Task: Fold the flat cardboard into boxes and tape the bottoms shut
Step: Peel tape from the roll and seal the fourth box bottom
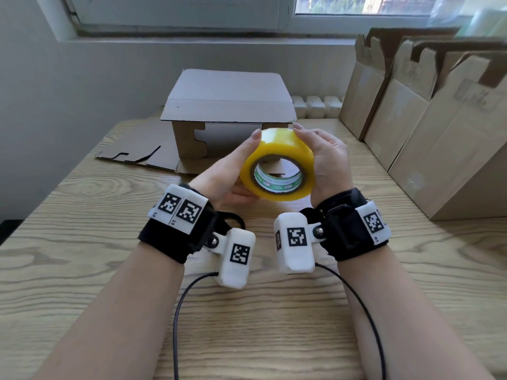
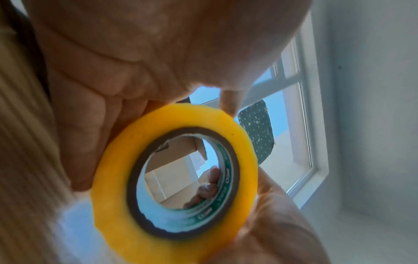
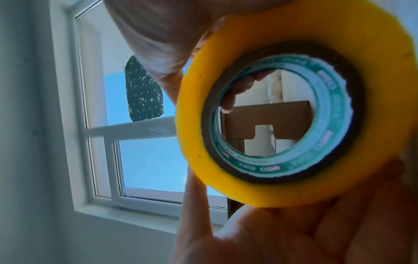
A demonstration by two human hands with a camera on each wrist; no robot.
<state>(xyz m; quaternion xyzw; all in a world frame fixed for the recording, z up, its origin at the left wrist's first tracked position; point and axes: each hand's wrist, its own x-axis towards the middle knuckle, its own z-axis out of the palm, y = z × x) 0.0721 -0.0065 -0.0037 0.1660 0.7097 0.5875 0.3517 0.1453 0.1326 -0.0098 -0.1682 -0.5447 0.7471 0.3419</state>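
1. The left hand (image 1: 225,171) cups the tape roll (image 1: 277,165) from its left side, thumb up over the rim.
2. The right hand (image 1: 326,160) clasps the opposite side, fingers curled over the top.
3. Both forearms reach forward, wrists raised.

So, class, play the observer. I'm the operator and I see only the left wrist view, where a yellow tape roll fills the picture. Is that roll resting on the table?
Observer: No. The head view shows the tape roll held clear above the wooden table, with the left hand and the right hand each in a grip on one side of it.
Operator: Where is the box to be taped?
Observer: A folded cardboard box stands on the table just beyond the roll, closed flaps up. I see no tape on them.
Operator: Any cardboard left to fold?
Observer: Yes, flat cardboard lies on the table to the left of that box.
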